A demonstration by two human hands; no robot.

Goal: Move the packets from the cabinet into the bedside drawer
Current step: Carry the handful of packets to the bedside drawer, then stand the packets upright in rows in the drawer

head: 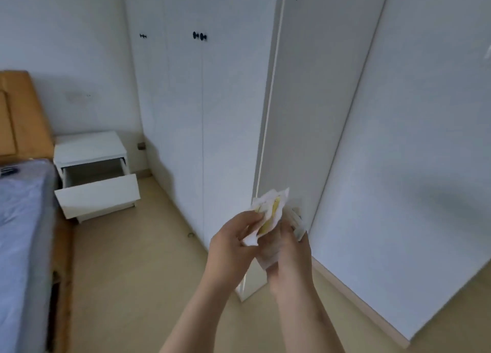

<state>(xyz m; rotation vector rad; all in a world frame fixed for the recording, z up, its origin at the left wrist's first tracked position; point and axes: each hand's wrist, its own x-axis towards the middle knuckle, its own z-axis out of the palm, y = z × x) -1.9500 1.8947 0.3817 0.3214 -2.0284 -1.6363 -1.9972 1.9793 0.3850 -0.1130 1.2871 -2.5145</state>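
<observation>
Inspector: Packets (269, 216), position and heading?
Clerk: Held in mid-air before the open cabinet door (313, 113), well apart from the bedside drawer (97, 196), which stands pulled out. Long axis runs lower-left to upper-right, top end towards the door.
Inspector: Hands?
Clerk: Both grasping. The left hand (232, 246) pinches the white-and-yellow bundle; the right hand (291, 251) grips its other side, blurred.

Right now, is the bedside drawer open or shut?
Open. The drawer is pulled out from the bedside table, with the dark hollow showing behind its front. Contents: cannot tell.
</observation>
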